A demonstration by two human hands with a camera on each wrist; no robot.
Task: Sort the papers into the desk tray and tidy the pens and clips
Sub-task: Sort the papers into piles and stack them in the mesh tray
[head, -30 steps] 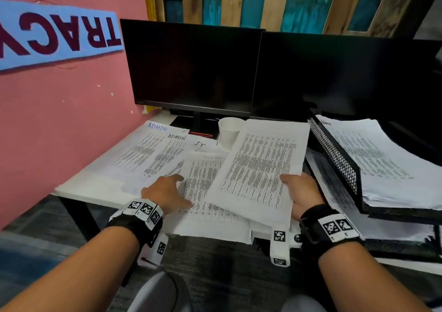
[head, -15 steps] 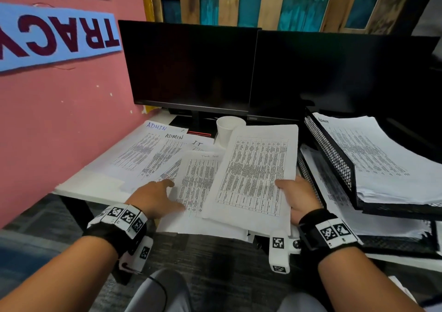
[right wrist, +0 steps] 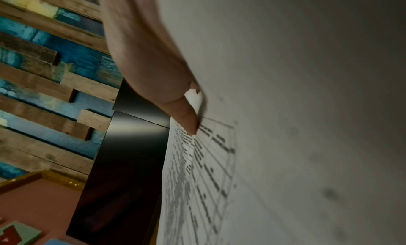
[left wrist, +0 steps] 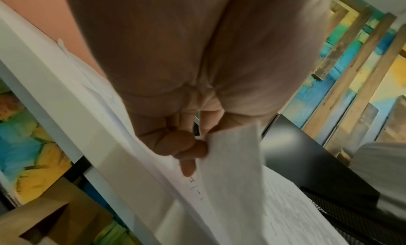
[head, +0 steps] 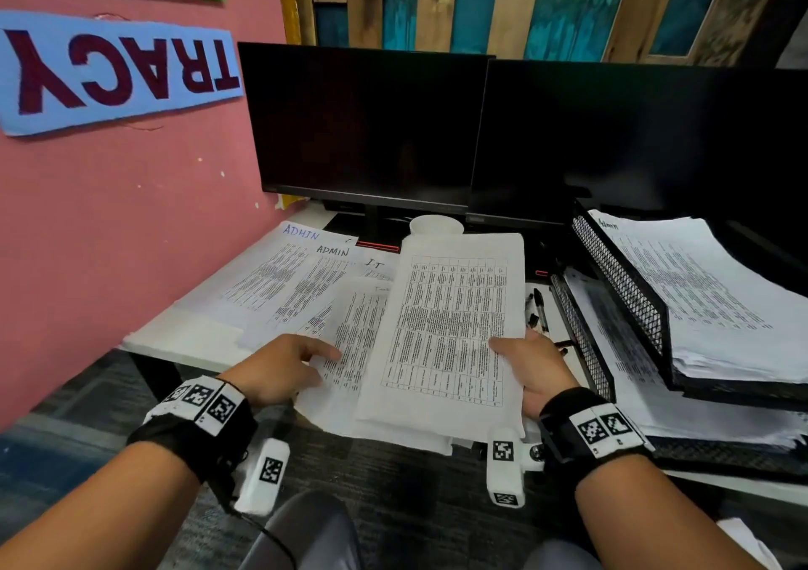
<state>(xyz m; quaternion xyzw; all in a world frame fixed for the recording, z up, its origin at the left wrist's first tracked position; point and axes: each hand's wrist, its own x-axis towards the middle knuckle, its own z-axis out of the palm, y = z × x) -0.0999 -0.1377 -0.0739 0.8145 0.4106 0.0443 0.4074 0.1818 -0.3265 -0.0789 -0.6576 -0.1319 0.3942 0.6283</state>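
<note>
A stack of printed table sheets is lifted over the desk. My right hand grips its right edge, thumb on top of the paper. My left hand pinches the left edge of a loose printed sheet lying beneath the stack. In the left wrist view its curled fingers hold that sheet. The black mesh desk tray stands at the right, with a thick pile of papers in its upper tier. Black pens lie beside the tray.
Sheets headed ADMIN spread over the desk's left side, near the pink wall. A white cup stands behind the lifted stack. Two dark monitors close off the back. The desk's front edge is just ahead of my wrists.
The stack in my right hand has swung from tilted rightward to nearly straight and moved left, uncovering the pens beside the tray. My left hand has stayed at the loose sheet's edge.
</note>
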